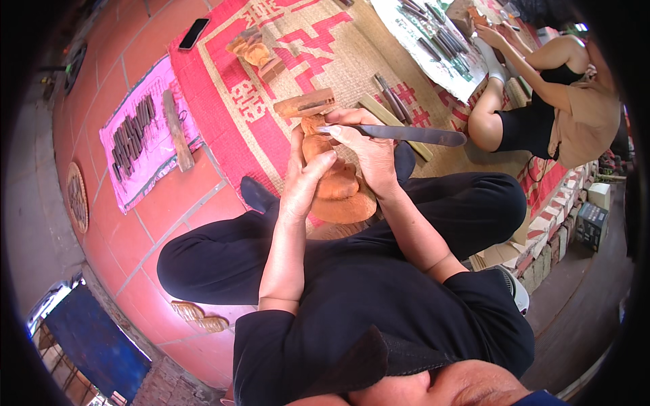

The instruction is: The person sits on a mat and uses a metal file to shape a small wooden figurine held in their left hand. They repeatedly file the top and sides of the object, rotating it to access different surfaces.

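Above crossed black-trousered legs point(223, 260): orange-brown wood carving point(335, 184), smooth rounded lobes, broad round base nearest the torso, squared block at far end. It sits between the hands: left hand point(302, 177) wrapped on its left side, right hand point(369, 154) gripping a long, flat, dark chisel-like tool point(420, 133), pale tip at the carving's narrow neck. Beyond, red-and-beige woven mat point(217, 98); left, pink cloth point(159, 167) with slim dark tools point(132, 135).

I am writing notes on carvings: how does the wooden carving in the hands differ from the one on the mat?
The held carving is in the left hand; the mat carving lies untouched on the mat. The held carving has a tool at its surface; the mat carving has none. Both are brown wood.
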`<state>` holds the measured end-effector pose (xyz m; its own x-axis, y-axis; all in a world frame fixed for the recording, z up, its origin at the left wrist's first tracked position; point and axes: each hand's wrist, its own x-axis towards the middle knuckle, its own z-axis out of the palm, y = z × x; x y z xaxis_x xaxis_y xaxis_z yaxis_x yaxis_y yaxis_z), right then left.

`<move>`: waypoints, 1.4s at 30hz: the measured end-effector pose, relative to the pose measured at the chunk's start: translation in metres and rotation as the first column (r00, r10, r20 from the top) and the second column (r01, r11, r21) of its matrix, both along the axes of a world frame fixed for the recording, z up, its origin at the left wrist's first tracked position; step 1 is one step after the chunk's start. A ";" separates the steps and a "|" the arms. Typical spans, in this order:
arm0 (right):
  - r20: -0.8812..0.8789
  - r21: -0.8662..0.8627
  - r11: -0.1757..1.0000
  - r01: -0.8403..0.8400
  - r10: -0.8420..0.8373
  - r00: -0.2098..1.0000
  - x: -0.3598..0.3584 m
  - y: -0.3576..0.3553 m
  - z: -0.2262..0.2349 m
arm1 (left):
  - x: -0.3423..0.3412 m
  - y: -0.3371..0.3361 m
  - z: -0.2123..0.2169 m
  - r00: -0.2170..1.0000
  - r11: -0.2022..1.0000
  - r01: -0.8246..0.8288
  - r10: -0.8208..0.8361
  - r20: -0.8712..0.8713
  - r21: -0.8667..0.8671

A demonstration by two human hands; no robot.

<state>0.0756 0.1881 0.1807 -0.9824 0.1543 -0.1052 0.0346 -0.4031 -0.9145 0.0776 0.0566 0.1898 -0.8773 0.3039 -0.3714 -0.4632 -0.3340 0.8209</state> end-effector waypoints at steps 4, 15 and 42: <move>-0.036 0.048 0.999 -0.018 0.020 0.999 -0.001 0.006 -0.004 | 0.002 0.001 -0.006 1.000 0.999 -0.001 0.000 -0.023 -0.045; 0.033 0.012 1.000 0.023 -0.023 0.999 -0.001 0.000 0.003 | 0.001 0.005 0.001 0.999 0.994 -0.012 0.007 -0.044 -0.104; 0.030 0.036 0.999 -0.016 0.015 0.999 -0.004 0.000 -0.008 | 0.002 0.005 -0.008 0.996 0.981 -0.048 0.034 -0.077 -0.189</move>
<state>0.0720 0.1879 0.1724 -0.9813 0.1431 -0.1291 0.0681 -0.3692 -0.9269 0.0801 0.0617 0.1822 -0.9146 0.1964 -0.3534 -0.3886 -0.1854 0.9026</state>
